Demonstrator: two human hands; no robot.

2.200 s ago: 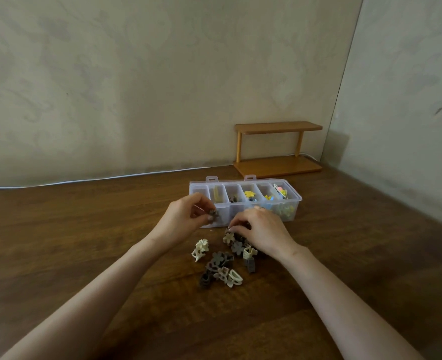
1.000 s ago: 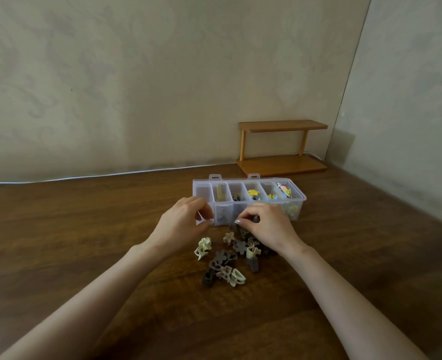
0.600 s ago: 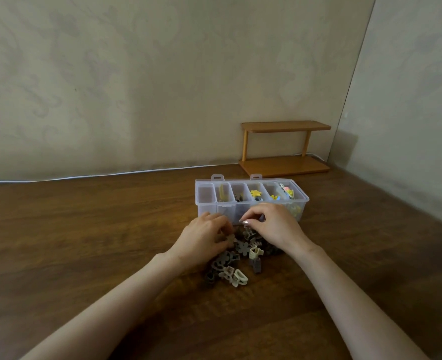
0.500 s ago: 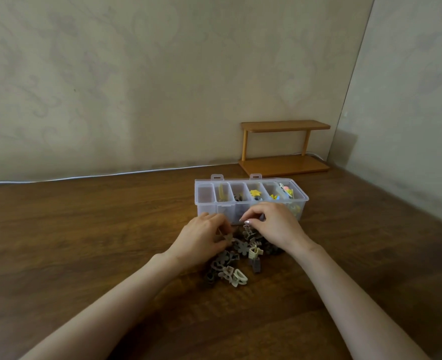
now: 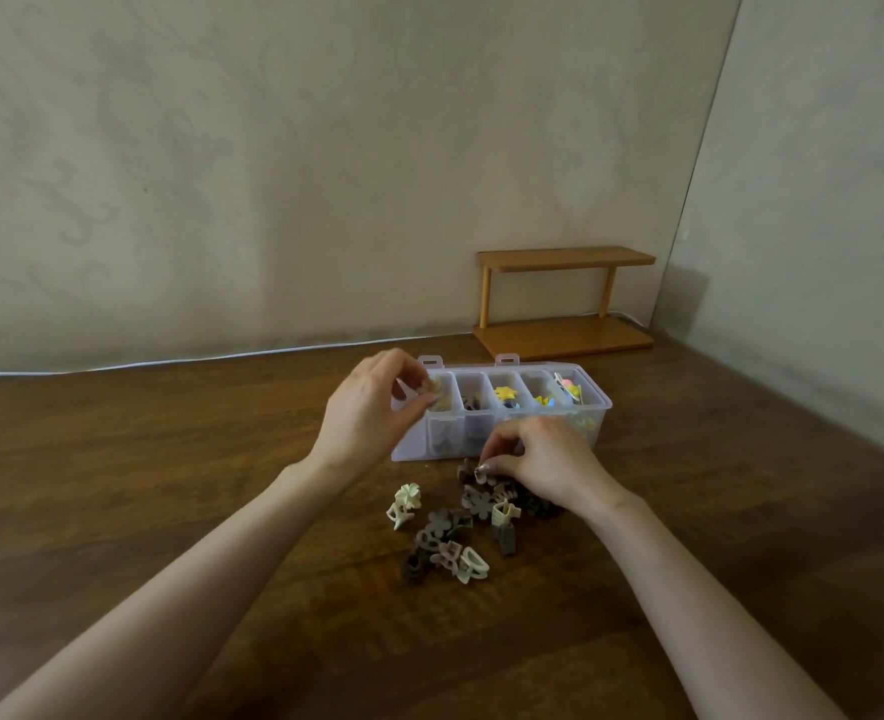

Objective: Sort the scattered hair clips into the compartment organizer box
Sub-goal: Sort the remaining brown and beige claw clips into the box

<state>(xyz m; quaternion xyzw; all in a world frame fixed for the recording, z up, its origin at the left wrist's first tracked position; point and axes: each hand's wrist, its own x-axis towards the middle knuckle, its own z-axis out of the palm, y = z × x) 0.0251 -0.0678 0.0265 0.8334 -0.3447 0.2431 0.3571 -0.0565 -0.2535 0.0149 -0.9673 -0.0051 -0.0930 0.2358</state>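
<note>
Left hand (image 5: pixel 369 413) pinching beige plastic hair clip (image 5: pixel 433 386) over clear plastic organizer box (image 5: pixel 605 406), right hand (image 5: pixel 546 459) pinching brown plastic clip (image 5: pixel 480 474)

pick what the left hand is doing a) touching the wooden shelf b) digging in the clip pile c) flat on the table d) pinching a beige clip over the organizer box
d: the left hand pinches a beige clip above the left end of the organizer box; the right hand pinches a small clip at the pile.
</note>
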